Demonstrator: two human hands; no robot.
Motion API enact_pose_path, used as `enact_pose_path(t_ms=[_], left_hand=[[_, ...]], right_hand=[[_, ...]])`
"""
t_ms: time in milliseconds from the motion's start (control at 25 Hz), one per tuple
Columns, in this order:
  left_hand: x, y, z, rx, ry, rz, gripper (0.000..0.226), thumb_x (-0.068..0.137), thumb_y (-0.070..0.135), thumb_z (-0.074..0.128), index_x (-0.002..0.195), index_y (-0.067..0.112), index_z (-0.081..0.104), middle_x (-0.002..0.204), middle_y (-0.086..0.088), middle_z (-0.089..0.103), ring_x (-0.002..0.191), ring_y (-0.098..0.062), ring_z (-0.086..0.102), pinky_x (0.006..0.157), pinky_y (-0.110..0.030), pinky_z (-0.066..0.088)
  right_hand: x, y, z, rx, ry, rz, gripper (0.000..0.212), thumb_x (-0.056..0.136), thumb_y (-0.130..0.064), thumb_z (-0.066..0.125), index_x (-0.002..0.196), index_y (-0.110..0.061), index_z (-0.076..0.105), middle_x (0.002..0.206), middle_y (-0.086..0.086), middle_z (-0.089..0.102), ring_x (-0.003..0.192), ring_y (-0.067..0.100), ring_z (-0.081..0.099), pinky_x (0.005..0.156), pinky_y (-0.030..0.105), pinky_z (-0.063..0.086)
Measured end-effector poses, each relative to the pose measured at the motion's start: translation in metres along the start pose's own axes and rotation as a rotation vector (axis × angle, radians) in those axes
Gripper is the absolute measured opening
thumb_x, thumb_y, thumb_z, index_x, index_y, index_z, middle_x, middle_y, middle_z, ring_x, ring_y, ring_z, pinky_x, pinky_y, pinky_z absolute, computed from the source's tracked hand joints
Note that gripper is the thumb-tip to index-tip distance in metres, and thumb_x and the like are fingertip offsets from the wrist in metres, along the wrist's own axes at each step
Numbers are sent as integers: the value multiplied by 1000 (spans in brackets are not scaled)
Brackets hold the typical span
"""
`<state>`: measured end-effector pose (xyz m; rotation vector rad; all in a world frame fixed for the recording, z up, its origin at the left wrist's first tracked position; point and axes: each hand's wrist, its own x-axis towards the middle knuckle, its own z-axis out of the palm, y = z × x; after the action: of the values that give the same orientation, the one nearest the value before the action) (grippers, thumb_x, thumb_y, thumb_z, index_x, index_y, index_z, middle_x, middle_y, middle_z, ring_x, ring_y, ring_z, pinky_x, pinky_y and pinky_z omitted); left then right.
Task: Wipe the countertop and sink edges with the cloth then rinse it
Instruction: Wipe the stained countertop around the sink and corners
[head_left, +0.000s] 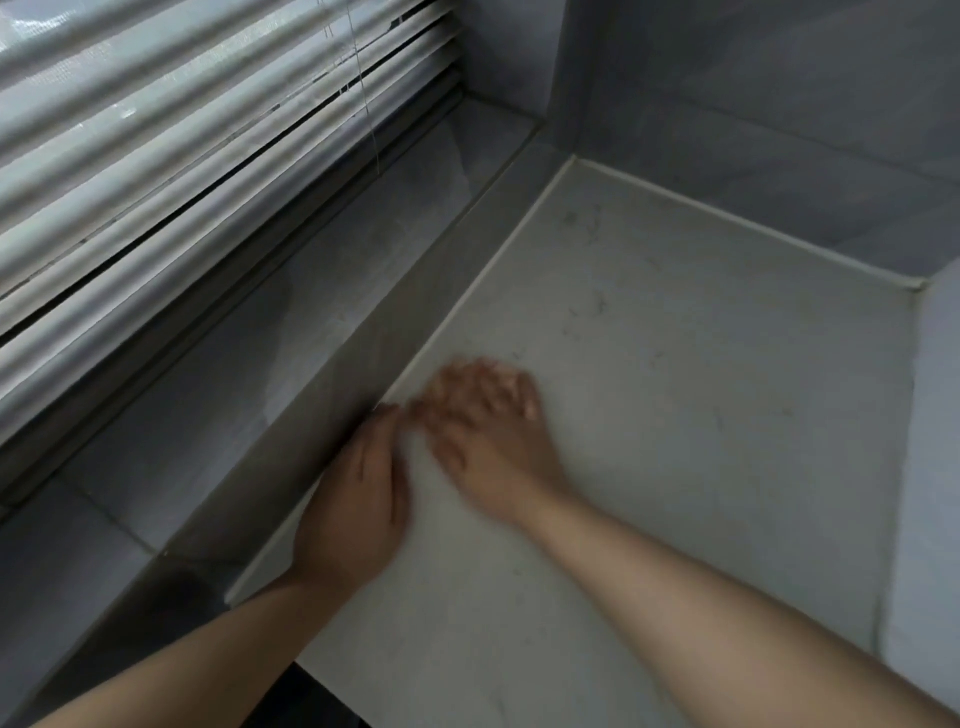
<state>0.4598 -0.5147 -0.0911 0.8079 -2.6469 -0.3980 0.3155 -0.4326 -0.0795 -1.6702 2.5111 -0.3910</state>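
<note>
Where two bare forearms enter from the bottom edge, they converge on the near-left part of the countertop (675, 395); left hand (358, 499) lies palm down along the counter's left edge, fingers straight and together, tips pointing away, outer side right against the low brown upstand (291, 467); it grips nothing I can see; right hand (488, 431) is just ahead and to the right, palm down on the surface, fingers spread and relaxed, heavily motion-blurred; the hands are close together, left fingertips next to the right thumb side; can't tell if they touch; the blur also hides whether anything lies under the right palm

Countertop is pale and stone-look, filling the centre and right of the view; thin dark squiggly marks (587, 306) are scattered on it beyond the hands; a pale sealant bead (727, 221) runs along its back edge, another along the left edge at the foot of the upstand

Past the upstand, a grey tiled sill (311, 312), one step higher than the counter; above it, white horizontal blinds (156, 130) with a thin cord (371, 119) hanging in front; far back, a grey tiled wall (753, 104) meets the counter; a second grey wall face (935, 415) closes the right side
</note>
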Motion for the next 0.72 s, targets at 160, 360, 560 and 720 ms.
enact_pose_path(t_ms=[160, 360, 560, 720], left_hand=[[5, 1, -3, 112, -103, 91, 51, 92, 31, 33, 126, -2, 52, 128, -19, 56, 117, -32, 54, 103, -32, 28], [8, 0, 0, 234, -191, 196, 65, 97, 43, 11, 131, 4, 50, 137, -13, 50, 126, -28, 47, 105, -37, 25], [6, -3, 1, 240, -163, 232, 56, 98, 35, 16, 131, 5, 50, 135, -16, 51, 124, -32, 49, 106, -40, 27], [15, 1, 5, 268, -202, 520, 44, 96, 34, 27, 137, 20, 36, 137, -10, 51, 127, -29, 47, 105, -45, 28]], right_hand=[[-24, 51, -8, -146, 3, -2, 51, 87, -38, 30, 136, -34, 45, 141, 0, 49, 131, 26, 43, 108, 44, 16], [-15, 70, -21, -73, 36, 562, 44, 97, -43, 27, 140, -45, 31, 156, -4, 21, 143, 25, 16, 113, 50, 5], [-91, 5, -3, -79, -53, -62, 42, 89, -41, 34, 125, -38, 55, 136, -4, 54, 128, 23, 47, 106, 41, 21], [-42, 100, -25, -77, 85, 609, 53, 92, -38, 29, 144, -27, 33, 149, 4, 38, 139, 21, 29, 112, 42, 10]])
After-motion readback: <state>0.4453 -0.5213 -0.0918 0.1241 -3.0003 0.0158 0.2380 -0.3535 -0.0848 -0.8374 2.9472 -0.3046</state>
